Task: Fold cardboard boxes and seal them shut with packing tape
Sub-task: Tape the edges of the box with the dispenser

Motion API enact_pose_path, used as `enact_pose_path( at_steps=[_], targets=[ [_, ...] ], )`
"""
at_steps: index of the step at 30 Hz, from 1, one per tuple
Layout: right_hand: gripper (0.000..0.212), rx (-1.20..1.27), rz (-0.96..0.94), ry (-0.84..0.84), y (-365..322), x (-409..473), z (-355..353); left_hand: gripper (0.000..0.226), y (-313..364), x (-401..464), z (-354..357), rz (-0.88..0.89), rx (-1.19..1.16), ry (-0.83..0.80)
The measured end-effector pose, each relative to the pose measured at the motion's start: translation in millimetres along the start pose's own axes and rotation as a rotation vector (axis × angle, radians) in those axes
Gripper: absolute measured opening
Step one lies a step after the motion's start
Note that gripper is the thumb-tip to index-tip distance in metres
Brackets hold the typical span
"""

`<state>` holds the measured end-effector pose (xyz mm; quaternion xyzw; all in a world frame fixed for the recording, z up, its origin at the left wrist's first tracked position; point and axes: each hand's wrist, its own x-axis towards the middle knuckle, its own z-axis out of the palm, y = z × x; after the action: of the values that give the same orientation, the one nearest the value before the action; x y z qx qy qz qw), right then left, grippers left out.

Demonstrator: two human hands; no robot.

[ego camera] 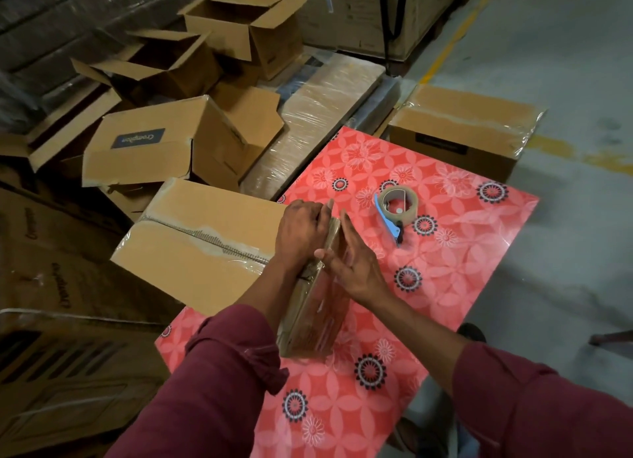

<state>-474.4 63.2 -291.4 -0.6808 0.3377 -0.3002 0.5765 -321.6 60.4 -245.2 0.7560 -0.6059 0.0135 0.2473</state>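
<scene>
A closed cardboard box (191,242) with a taped centre seam lies on the left part of the red flowered table (455,252). My left hand (301,230) grips the top right edge of the box with curled fingers. My right hand (346,266) lies flat with straight fingers against the taped right side of the box. A tape dispenser (397,207) with a blue handle and a clear tape roll rests on the table to the right of my hands, apart from them.
Several open cardboard boxes (239,22) are piled at the back left. A sealed box (462,129) stands beyond the table's far corner. Wrapped flat packs (315,115) lie behind the table. Grey floor with a yellow line (455,36) lies to the right.
</scene>
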Motion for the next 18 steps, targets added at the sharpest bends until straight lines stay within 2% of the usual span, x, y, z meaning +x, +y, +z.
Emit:
enact_pose_path(
  at_steps=[3, 6, 8, 10, 12, 15, 18],
  targets=[
    [0.102, -0.017, -0.073, -0.058, 15.9, 5.7, -17.9, 0.051, -1.7, -1.9, -0.8, -0.014, -0.027, 0.003],
    [0.098, -0.253, -0.165, -0.113, 46.7, 5.5, -40.0, 0.033, 2.3, -10.1, -12.0, -0.038, -0.064, 0.073],
    [0.11, -0.401, -0.168, -0.149, 60.2, -4.2, -48.3, 0.024, 6.5, -23.1, -27.3, -0.076, -0.103, 0.139],
    [0.121, -0.465, -0.229, -0.087, 55.7, -14.6, -45.5, 0.02, 9.7, -46.3, -50.7, -0.156, -0.182, 0.204],
    [0.121, -0.495, -0.403, -0.021, 30.2, -22.3, -30.8, 0.018, 8.5, -81.6, -75.4, -0.236, -0.234, 0.246],
    [0.109, -0.616, -0.671, -0.062, 0.4, -24.4, -1.6, 0.025, 5.2, -146.5, -102.7, -0.303, -0.264, 0.194],
    [0.092, -0.757, -0.769, -0.144, 12.5, -15.2, 8.4, 0.048, -1.3, -203.0, -111.6, -0.214, -0.261, 0.011]
  ],
)
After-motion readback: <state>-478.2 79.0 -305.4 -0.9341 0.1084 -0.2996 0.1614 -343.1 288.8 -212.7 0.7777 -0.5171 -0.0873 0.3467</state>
